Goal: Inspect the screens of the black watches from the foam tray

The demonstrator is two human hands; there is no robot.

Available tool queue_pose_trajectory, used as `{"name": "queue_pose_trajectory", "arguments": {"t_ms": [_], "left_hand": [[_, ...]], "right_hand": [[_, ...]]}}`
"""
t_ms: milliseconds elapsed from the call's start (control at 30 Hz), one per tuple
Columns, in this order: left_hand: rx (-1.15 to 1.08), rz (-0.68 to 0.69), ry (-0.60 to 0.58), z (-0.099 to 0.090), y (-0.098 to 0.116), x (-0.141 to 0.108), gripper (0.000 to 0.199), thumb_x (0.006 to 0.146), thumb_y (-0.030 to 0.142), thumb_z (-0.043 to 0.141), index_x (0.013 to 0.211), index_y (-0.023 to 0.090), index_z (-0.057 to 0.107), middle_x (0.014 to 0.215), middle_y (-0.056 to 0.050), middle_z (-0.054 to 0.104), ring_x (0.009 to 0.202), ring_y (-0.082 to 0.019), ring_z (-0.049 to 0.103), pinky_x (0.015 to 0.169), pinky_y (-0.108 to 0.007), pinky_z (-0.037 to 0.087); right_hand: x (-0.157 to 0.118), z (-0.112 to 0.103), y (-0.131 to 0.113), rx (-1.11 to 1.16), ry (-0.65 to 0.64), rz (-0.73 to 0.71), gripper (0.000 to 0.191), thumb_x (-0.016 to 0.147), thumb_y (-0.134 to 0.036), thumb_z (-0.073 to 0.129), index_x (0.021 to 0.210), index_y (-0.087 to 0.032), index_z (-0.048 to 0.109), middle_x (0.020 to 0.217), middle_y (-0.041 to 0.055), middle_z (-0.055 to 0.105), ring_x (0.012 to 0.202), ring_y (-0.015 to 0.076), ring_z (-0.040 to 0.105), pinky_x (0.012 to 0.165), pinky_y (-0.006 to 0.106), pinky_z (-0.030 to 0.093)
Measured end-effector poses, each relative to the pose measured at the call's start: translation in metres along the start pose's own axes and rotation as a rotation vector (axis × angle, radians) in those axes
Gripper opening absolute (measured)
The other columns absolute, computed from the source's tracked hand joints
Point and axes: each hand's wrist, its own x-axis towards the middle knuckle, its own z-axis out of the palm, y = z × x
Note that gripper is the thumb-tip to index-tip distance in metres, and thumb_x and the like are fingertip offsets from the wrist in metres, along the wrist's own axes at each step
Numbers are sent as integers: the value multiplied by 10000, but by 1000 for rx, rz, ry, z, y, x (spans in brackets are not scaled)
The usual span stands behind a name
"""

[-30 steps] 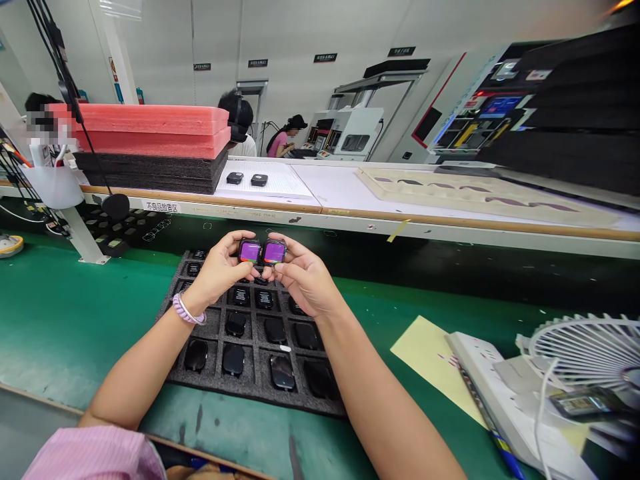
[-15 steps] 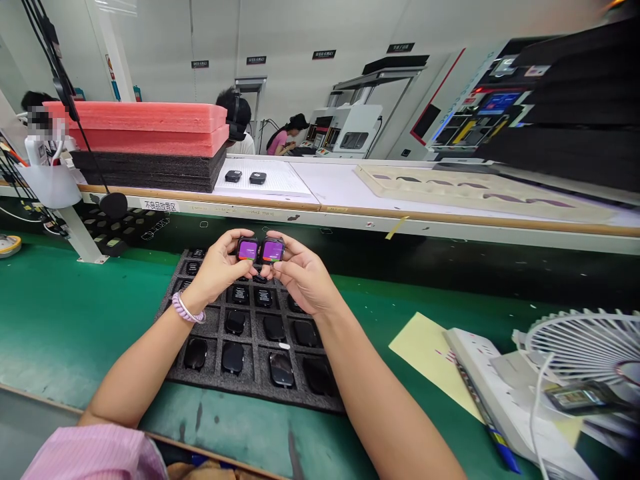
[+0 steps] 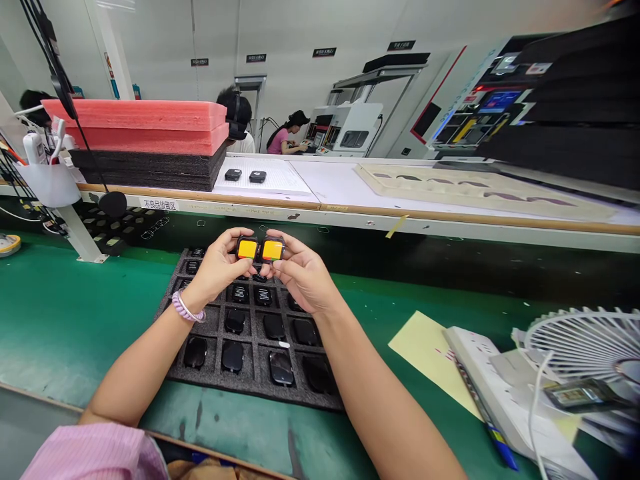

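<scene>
- Head view: person is holding two small square smartwatch bodies side by side, raised above the foam tray point(image 3: 210, 373), screens facing the camera.
- Left hand point(image 3: 217, 270) is pinching the left watch body point(image 3: 247, 249) between thumb and fingers; screen is glowing orange-yellow.
- Right hand point(image 3: 300, 277) is pinching the right watch body point(image 3: 273, 249) the same way; same orange-yellow screen.
- The two units are touching or nearly touching at their inner edges; can't tell which.
- Black foam tray is sitting on the green mat point(image 3: 60, 320) right under the hands, pockets holding dark watch bodies, some face up and glossy, some showing backs with white print too small to read.
- Pink bracelet point(image 3: 186, 310) is sitting on the left wrist.
- Risk, judged: both grips are fingertip-only, so a slip would be dropping a unit onto the loaded tray and scuffing glass; the units knocking edges together could chip a bezel.
- Risk, judged: the desk fan point(image 3: 585, 343) and its cable are crowding the right side, an elbow swing could snag them.
- Writing: white label point(image 3: 160, 205) on the shelf edge is reading 不良品放置区; black wall signs are too small to read.
- Two more dark units point(image 3: 245, 176) are lying on white paper on the upper shelf, next to stacked pink foam sheets point(image 3: 140, 127).
- Other people are working in the background.
</scene>
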Motion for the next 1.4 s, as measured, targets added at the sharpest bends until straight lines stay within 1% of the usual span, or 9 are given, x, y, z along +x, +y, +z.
{"name": "queue_pose_trajectory", "arguments": {"t_ms": [133, 300, 467, 600, 767, 933, 1133, 1400], "left_hand": [[0, 7, -5, 1, 0, 1, 533, 682, 135, 674, 1190, 155, 515, 1035, -42, 628, 605, -67, 650, 554, -167, 542], [0, 5, 2, 1, 0, 1, 527, 683, 130, 670, 1187, 158, 519, 1035, -42, 624, 610, -63, 644, 553, -166, 536], [-8, 5, 1, 1, -1, 0, 529, 676, 123, 665, 1184, 153, 523, 1019, -35, 619, 609, -64, 645, 553, -167, 539], [-7, 5, 0, 1, 0, 0, 525, 680, 121, 661, 1185, 153, 522, 1021, -36, 621, 609, -67, 649, 555, -171, 542], [-6, 8, -2, 0, -1, 0, 532, 681, 122, 662, 1193, 155, 521, 1037, -44, 624, 613, -68, 649, 560, -177, 545], [-4, 5, 2, 0, -1, 0, 530, 677, 119, 665, 1187, 161, 525, 1033, -43, 627, 615, -67, 646, 562, -176, 544], [-8, 6, 1, 1, -1, 0, 533, 677, 124, 664, 1189, 159, 523, 1043, -44, 625, 612, -65, 646, 559, -172, 544], [-1, 8, -1, 0, -2, 0, 526, 681, 131, 664, 1188, 165, 524, 1053, -47, 627, 616, -62, 644, 563, -170, 541]], "right_hand": [[0, 0, 0, 6, -2, -6, 568, 673, -174, 756, 1217, -229, 602, 918, -3, 672, 661, 141, 629, 638, 297, 517], [0, -1, 1, -26, -5, -13, 548, 699, -202, 754, 1227, -229, 609, 923, 6, 667, 678, 154, 631, 644, 315, 526], [0, -1, 0, -13, -3, -4, 558, 689, -194, 764, 1223, -231, 607, 902, -2, 667, 673, 149, 632, 652, 307, 526], [0, 0, 0, -29, 0, -6, 544, 697, -202, 760, 1220, -232, 615, 924, 5, 669, 677, 155, 634, 651, 317, 533], [-1, 0, 0, 15, -8, -2, 557, 677, -172, 779, 1206, -236, 620, 896, -10, 684, 669, 139, 640, 640, 283, 530], [-1, 0, 0, 15, -3, -6, 545, 683, -171, 777, 1203, -233, 624, 892, -12, 689, 661, 132, 644, 630, 273, 536], [-1, 1, -1, -12, 9, -6, 553, 676, -191, 777, 1205, -224, 620, 905, 0, 688, 658, 152, 651, 632, 304, 548], [-1, 1, -1, -10, 5, 2, 561, 673, -190, 774, 1211, -230, 619, 906, 1, 676, 667, 157, 636, 646, 318, 534]]}}
